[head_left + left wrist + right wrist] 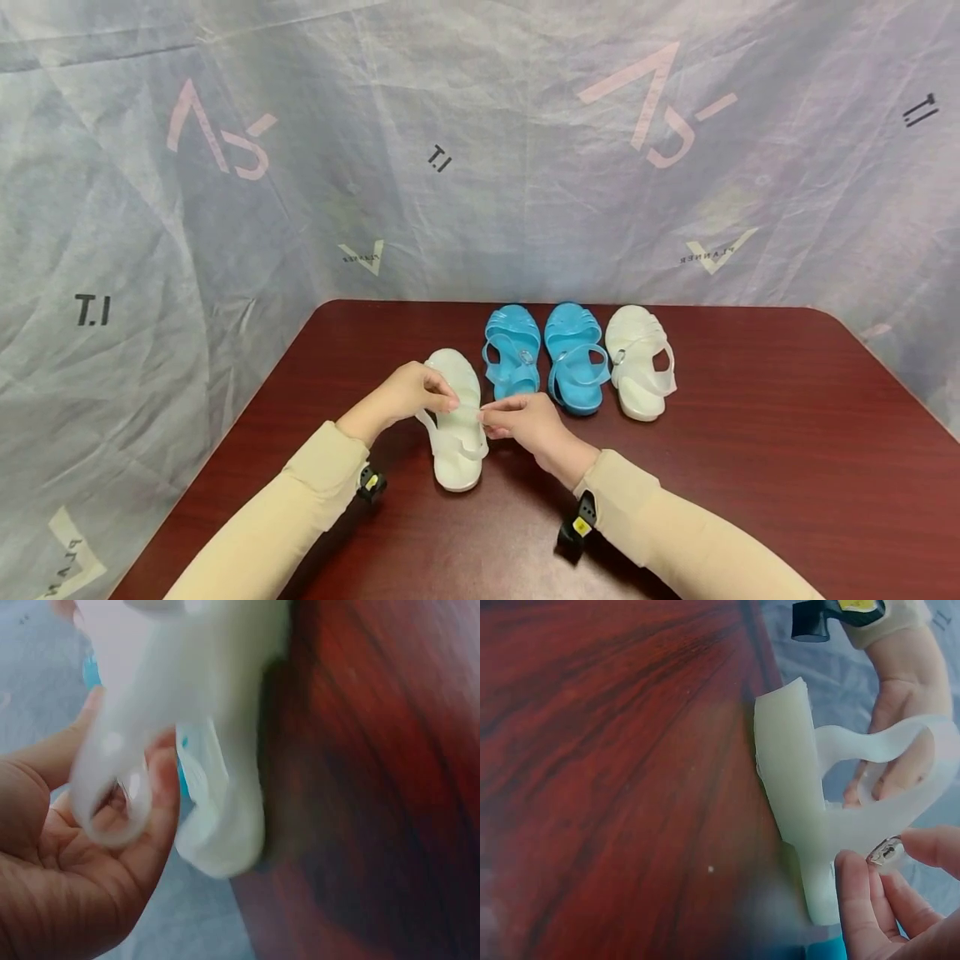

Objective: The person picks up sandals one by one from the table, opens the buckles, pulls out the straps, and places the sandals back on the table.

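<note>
A white sandal stands sole down on the table, its straps raised over the insole. From its left side my left hand reaches in with thumb and fingers curled at the strap. In the left wrist view the strap's loop hangs before that palm, and the strap hides part of the fingertips. On the other side, my right hand pinches the strap's small metal buckle between thumb and fingers. Behind are two blue sandals and another white sandal.
The dark red wooden table has rounded far corners. A grey printed cloth hangs behind it and along its sides. Wrist cameras are strapped below both cuffs.
</note>
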The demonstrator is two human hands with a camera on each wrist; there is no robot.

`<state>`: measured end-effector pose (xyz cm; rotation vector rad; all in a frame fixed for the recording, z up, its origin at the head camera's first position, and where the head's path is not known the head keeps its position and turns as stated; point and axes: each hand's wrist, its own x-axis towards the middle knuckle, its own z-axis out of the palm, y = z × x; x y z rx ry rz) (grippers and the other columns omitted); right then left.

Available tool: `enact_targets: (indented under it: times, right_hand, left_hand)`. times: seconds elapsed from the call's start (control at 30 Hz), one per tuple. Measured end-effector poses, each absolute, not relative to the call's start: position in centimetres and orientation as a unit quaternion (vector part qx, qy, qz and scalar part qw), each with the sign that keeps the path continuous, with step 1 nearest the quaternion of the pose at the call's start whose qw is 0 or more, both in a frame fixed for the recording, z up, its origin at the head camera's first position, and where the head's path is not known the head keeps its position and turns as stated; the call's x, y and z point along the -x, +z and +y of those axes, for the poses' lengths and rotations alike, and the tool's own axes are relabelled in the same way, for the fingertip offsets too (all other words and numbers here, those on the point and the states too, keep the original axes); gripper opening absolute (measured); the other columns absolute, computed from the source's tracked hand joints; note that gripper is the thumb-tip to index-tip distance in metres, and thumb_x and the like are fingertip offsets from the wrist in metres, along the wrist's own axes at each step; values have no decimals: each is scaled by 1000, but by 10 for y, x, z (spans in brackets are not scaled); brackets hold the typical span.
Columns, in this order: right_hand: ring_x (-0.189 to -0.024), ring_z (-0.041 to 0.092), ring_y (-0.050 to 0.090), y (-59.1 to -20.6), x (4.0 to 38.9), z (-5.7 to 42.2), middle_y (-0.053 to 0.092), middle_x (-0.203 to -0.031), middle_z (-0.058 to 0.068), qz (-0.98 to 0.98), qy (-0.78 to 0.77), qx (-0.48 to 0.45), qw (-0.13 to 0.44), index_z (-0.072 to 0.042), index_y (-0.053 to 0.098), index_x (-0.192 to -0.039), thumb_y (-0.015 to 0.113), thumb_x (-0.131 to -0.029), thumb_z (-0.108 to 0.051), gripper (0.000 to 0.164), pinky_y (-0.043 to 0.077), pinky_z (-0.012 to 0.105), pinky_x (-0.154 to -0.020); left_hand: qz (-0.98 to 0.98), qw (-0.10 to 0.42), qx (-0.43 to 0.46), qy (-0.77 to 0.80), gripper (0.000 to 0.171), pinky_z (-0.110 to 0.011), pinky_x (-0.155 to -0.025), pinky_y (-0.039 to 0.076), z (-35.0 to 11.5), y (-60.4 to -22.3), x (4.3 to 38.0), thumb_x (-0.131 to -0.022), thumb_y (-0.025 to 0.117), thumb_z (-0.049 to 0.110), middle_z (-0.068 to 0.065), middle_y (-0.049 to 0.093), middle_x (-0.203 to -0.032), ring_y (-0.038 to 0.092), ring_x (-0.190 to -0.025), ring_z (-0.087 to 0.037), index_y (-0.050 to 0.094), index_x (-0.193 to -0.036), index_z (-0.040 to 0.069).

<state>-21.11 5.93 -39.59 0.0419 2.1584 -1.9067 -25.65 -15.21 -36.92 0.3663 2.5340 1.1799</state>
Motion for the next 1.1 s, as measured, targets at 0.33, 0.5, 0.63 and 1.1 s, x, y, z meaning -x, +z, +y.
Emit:
enact_targets:
  times: [0.33,0.5,0.63,1.1]
  right_hand:
    - [-77,20,72,-396,209,59,74,-82,13,739,-661,-2,131,2,75,-98,74,-83,-13,21,58,35,-80]
    - [-77,19,71,-396,209,57,74,-81,11,743,-656,-3,130,0,76,-97,74,-84,-14,19,58,36,-80]
    - [-76,17,71,-396,208,55,74,-80,10,746,-653,-2,128,0,76,-97,75,-84,-14,20,58,34,-79]
    - [-80,22,73,-396,210,63,74,-89,10,726,-673,-22,140,2,75,-97,73,-85,-12,18,58,38,-83]
  left_hand:
    - [879,163,-138,426,11,-30,-77,54,-159,-369,254,-84,75,14,-2,73,-88,62,-82,-13,77,-92,7]
    - [877,172,-157,420,13,-26,-71,51,-147,-367,254,-82,78,18,0,72,-86,59,-79,-13,78,-94,11]
    - [870,182,-161,429,14,-26,-69,51,-141,-369,254,-82,78,16,0,71,-85,60,-79,-13,77,-94,8]
    - [886,160,-136,413,11,-31,-76,55,-166,-361,251,-82,76,10,-3,70,-82,64,-76,-13,76,-92,4]
